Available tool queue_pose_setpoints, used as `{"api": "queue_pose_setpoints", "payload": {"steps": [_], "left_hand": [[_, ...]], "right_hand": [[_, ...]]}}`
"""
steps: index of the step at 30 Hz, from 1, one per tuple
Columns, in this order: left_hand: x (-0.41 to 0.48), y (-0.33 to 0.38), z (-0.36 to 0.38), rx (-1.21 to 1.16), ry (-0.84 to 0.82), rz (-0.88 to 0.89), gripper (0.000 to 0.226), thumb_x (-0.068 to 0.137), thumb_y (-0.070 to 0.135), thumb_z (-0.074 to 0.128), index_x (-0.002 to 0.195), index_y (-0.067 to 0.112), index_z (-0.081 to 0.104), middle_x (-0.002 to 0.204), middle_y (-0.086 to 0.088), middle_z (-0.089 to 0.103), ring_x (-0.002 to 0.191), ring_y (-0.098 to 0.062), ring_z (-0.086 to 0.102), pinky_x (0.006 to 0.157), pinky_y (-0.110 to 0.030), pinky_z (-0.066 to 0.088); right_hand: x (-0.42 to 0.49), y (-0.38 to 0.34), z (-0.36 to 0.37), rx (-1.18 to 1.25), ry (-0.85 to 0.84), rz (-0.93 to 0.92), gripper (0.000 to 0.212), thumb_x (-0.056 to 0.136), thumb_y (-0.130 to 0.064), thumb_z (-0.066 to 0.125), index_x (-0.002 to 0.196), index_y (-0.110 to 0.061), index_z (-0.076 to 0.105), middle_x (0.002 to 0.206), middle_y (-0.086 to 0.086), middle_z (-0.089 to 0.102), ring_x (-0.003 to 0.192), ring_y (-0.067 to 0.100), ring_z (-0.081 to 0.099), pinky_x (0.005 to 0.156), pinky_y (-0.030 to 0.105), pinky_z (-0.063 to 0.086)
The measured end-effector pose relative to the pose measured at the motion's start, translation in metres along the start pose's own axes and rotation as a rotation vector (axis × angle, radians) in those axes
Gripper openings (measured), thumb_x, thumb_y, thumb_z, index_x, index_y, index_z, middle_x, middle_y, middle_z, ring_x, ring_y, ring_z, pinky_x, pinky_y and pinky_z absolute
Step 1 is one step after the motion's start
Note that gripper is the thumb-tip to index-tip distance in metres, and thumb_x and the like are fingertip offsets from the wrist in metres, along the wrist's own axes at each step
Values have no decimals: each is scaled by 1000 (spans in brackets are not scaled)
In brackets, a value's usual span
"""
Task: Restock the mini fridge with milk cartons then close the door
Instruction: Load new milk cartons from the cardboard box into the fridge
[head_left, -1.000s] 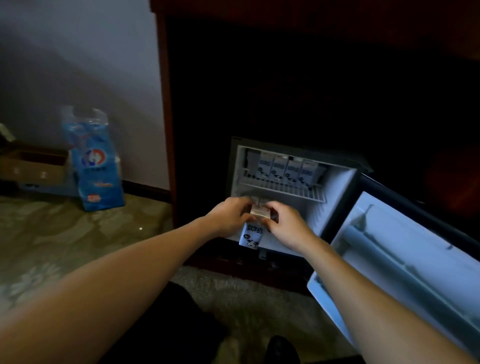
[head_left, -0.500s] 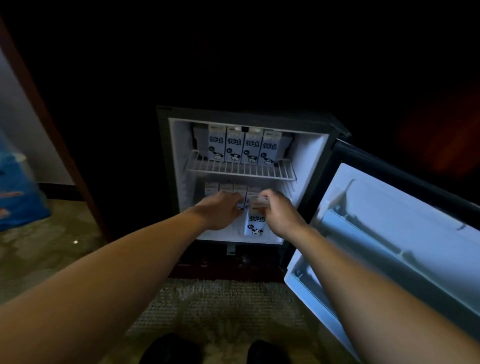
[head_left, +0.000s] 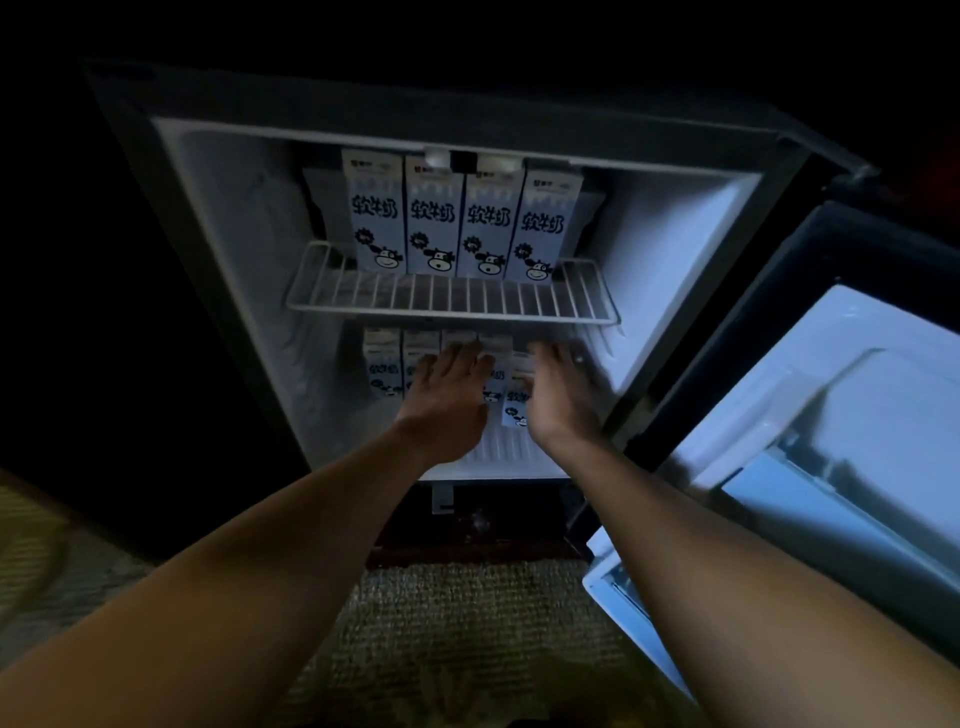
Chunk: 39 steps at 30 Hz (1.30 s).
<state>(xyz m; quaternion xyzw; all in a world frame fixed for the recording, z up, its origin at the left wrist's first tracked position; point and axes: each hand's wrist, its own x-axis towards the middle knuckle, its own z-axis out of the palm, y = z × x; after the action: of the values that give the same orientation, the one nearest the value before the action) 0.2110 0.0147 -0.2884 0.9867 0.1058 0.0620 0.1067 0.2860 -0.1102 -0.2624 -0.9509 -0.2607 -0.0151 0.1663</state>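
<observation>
White-and-blue milk cartons (head_left: 383, 371) line the bottom of the mini fridge (head_left: 234, 270) under the wire shelf (head_left: 452, 299). The left hand (head_left: 447, 400) lies flat-fingered against them, one forward carton (head_left: 513, 413) stands between it and the right hand (head_left: 558, 397), whose fingers are straight, and the door (head_left: 831, 415) hangs open.

Left hand (head_left: 449, 400), right hand (head_left: 558, 397): flat, outstretched.

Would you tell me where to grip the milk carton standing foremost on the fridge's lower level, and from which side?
I'd pinch the foremost carton across its left and right faces, near the top, coming in from the open front. It stands upright, ahead of the row, so those faces look reachable; the wire shelf sits close above, blocking a top-down grab.
</observation>
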Motion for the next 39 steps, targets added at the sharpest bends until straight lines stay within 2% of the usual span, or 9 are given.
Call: {"api": "queue_pose_setpoints", "payload": {"steps": [10, 14, 17, 23, 28, 31, 34, 36, 39], "left_hand": [[32, -18, 27, 74, -70, -6, 72, 102, 27, 43, 160, 22, 0, 168, 0, -8, 154, -24, -9, 123, -50, -5], [33, -26, 34, 114, 34, 60, 75, 94, 22, 58, 159, 17, 20, 166, -6, 16, 152, -29, 15, 121, -54, 9], [34, -32, 37, 108, 98, 110, 77, 82, 14, 71, 152, 11, 39, 157, -12, 37, 143, -36, 36, 115, -59, 25], [34, -36, 37, 178, 57, 113, 78, 95, 25, 55, 160, 19, 13, 167, -3, 9, 152, -28, 13, 120, -51, 8], [28, -38, 41, 213, 61, 143, 81, 97, 22, 52, 160, 18, 1, 167, -4, -4, 154, -27, 2, 122, -51, 5], [26, -41, 41, 162, 89, 184, 84, 80, 8, 72, 155, 7, 32, 162, -13, 26, 148, -35, 29, 115, -59, 28], [20, -42, 39, 176, 105, 163, 86, 73, 7, 76, 151, 5, 39, 159, -15, 34, 145, -35, 34, 114, -58, 32], [15, -39, 36, 211, 101, 153, 86, 77, 8, 71, 154, 6, 33, 162, -13, 27, 149, -33, 25, 119, -56, 24], [5, -33, 24, 278, -36, 107, 80, 97, 13, 47, 159, 12, -3, 167, -8, -10, 153, -26, -12, 123, -49, -5]], "right_hand": [[36, 7, 24, 65, -1, 78, 43, 103, -10, 37, 147, -13, 37, 153, 14, 35, 139, 34, 37, 107, 42, 36], [44, 8, 29, 157, 28, 10, 48, 108, -24, 27, 156, -21, 25, 161, 3, 27, 146, 25, 27, 116, 35, 22], [48, 14, 37, 138, 86, -80, 47, 108, -40, 21, 153, -32, 31, 156, -2, 37, 140, 21, 37, 106, 31, 28], [50, 22, 51, 16, 50, -144, 43, 105, -51, 29, 145, -40, 41, 148, -7, 48, 134, 16, 45, 107, 34, 35], [46, 16, 40, 43, -31, -117, 79, 90, 2, 47, 160, -19, 16, 164, 9, 20, 149, 31, 17, 121, 43, 24], [43, 17, 40, -7, -49, -113, 92, 85, 2, 57, 161, -18, 8, 165, 11, 14, 151, 32, 10, 122, 45, 23], [39, 13, 34, -67, -107, -90, 94, 88, -4, 56, 160, -19, -1, 166, 10, 6, 153, 33, 4, 124, 45, 15], [34, 12, 30, -84, -115, -87, 92, 89, -7, 56, 160, -18, -2, 166, 10, 5, 152, 32, 4, 124, 45, 13], [25, 11, 23, -146, -125, -133, 88, 89, -12, 58, 159, -14, 5, 166, 9, 12, 152, 32, 7, 123, 46, 14]]}}
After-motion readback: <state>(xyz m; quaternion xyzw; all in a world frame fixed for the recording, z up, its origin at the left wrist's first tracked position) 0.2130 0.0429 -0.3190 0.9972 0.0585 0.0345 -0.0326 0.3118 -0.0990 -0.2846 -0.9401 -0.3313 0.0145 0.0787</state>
